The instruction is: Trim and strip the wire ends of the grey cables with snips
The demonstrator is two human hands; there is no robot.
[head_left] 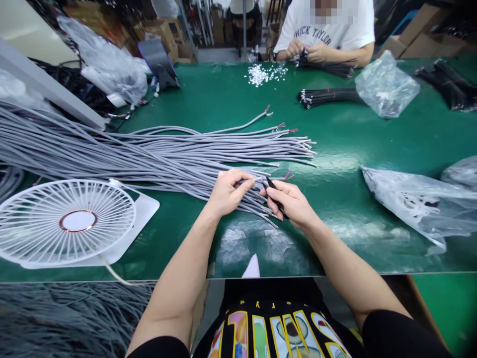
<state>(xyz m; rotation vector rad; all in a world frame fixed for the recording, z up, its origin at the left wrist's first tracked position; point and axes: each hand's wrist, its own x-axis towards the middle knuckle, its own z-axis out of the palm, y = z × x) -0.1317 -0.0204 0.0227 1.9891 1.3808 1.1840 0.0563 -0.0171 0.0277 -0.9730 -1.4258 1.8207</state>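
Note:
A long bundle of grey cables (156, 154) lies across the bench, with stripped ends toward the middle. My left hand (230, 190) is over the nearer cable ends, thumb and index finger pinched on one grey cable. Close beside it, my right hand (290, 201) grips a slim black pointed hand tool (274, 191), its tip near that cable's end. Whether it is tweezers or snips I cannot tell. Past my right fingers, a cable end with red and orange wires (287, 176) sticks out.
A white fan (78, 221) lies at the left front. Clear plastic bags (413, 204) rest at the right. Across the green bench (335, 134), a person in a white shirt (328, 35) handles black cables. Small white pieces (261, 74) and a black cable bundle (331, 97) lie there.

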